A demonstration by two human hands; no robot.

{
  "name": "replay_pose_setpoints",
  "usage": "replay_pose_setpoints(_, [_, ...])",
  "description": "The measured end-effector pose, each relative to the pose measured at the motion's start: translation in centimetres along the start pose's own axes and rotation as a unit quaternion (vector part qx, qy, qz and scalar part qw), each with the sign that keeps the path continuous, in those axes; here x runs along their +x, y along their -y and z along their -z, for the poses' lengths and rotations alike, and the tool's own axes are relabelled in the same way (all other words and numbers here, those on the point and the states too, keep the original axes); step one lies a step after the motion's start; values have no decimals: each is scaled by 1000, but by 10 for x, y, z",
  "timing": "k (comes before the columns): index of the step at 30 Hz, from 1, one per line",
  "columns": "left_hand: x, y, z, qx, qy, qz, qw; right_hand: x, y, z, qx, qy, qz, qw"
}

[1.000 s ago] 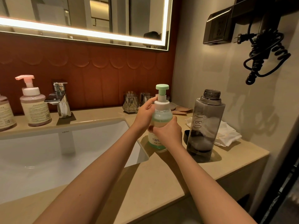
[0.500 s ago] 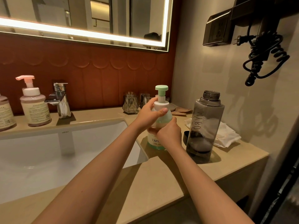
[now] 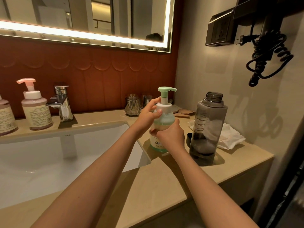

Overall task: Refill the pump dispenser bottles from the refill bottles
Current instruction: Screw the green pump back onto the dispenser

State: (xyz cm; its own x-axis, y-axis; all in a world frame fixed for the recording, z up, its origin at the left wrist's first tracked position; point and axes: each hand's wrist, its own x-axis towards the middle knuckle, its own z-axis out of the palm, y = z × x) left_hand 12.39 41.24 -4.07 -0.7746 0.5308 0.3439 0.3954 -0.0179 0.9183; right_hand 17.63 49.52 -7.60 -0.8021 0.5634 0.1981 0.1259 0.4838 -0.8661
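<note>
A green-topped pump dispenser bottle [image 3: 164,120] stands on the beige counter right of the sink. My left hand [image 3: 148,115] grips its white collar, thumb across the front. My right hand [image 3: 171,135] wraps round the bottle's body from the near side, hiding part of the label. The green pump head [image 3: 166,90] now points right. Just to the right stands a tall dark refill bottle [image 3: 208,129] with no cap on its threaded neck; a black cap [image 3: 188,138] lies behind its base. A pink-topped pump bottle [image 3: 35,109] stands at the back left.
The white sink basin [image 3: 65,153] fills the left, with a chrome tap [image 3: 61,102] behind it. Another bottle [image 3: 6,119] sits at the left edge. Glass tumblers [image 3: 133,106] stand at the back. A crumpled white cloth [image 3: 230,137] lies by the wall. A coiled cord [image 3: 269,58] hangs above.
The green pump head has turned from facing me to pointing right, as my left hand twisted the collar. The right hand kept its hold on the body.
</note>
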Motion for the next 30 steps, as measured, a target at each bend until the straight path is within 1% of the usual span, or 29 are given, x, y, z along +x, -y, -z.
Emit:
replay_pose_setpoints(3, [-4, -2, 0, 0, 17, -7, 1000, 1, 1, 0, 1, -1, 0, 1000])
replay_pose_setpoints(5, [-4, -1, -2, -2, 14, -12, 1000, 0, 1, -1, 0, -3, 0, 1000])
replay_pose_setpoints(9, [-3, -2, -5, -18, -19, 11, 1000, 0, 0, -2, 0, -7, -3, 1000])
replay_pose_setpoints(15, [0, 1, -8, -3, -54, 33, 998, 0, 0, 0, -1, 0, -3, 1000])
replay_pose_setpoints(19, [2, 1, -6, -1, -39, 35, 999, 1, 0, -1, -4, -6, -4, 1000])
replay_pose_setpoints(25, [-2, 2, -5, 10, -18, 14, 1000, 1, -1, -3, -7, -7, -5, 1000])
replay_pose_setpoints(30, [-3, 3, -5, -2, -11, 14, 1000, 1, -1, -3, -12, -8, -7, 1000])
